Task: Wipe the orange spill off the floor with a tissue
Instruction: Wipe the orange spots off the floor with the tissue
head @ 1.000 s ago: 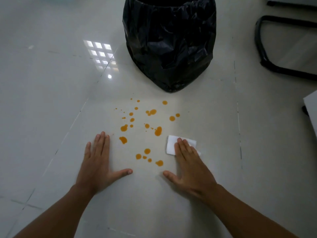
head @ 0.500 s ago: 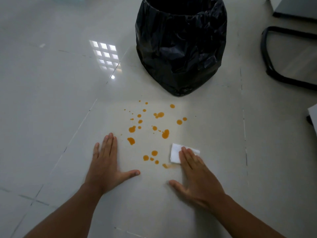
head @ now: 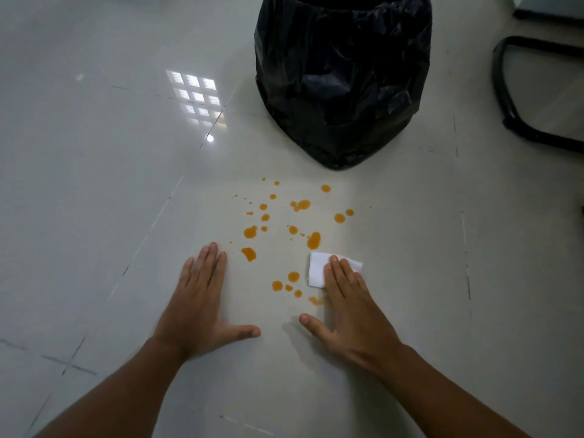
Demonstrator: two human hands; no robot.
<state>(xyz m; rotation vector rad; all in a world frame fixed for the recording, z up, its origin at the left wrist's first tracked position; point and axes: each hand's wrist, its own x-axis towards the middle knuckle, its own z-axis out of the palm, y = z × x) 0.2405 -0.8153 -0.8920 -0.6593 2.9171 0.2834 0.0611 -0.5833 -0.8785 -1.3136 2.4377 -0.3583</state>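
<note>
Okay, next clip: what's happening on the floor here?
A person kneels over a scatter of orange droplets on the glossy pale tiled floor. The right hand presses a folded white tissue flat beside the drops, next to one smeared spot. The left hand rests flat, empty. Most drops remain. A bin lined with a black plastic bag stands beyond.

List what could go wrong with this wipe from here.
1. The tissue is small beside the scattered orange spill, so it may saturate and smear drops; one near the right hand already looks streaked.
2. The left hand lies flat beside a large drop and could slide into it.
</note>
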